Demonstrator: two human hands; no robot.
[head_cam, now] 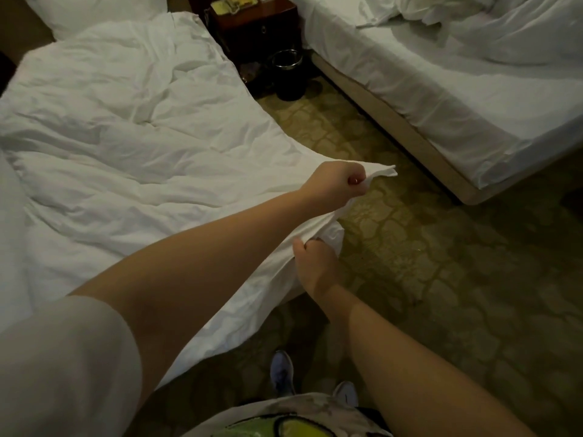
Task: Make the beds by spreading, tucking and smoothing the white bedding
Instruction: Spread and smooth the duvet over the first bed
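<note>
Both hands on the foot corner of the white duvet (126, 137), left-side bed

Left hand (337, 184): clenched in a fist round the duvet's corner tip, which pokes out past my knuckles; the corner is lifted clear of the bed edge, over the patterned carpet (441, 279). Right hand (314, 260): lower and nearer me, fingers curled into the fabric hanging just under my left wrist. The duvet lies spread and creased across the bed, its near side draping toward the floor beside my legs; a white pillow (94, 11) sits at the head. Across the aisle, the second bed (441, 89): sheet on the mattress, bedding bunched at the far end. Between the bed heads is a dark wooden nightstand (255, 26), with a black bin (288, 74) on the floor before it
</note>
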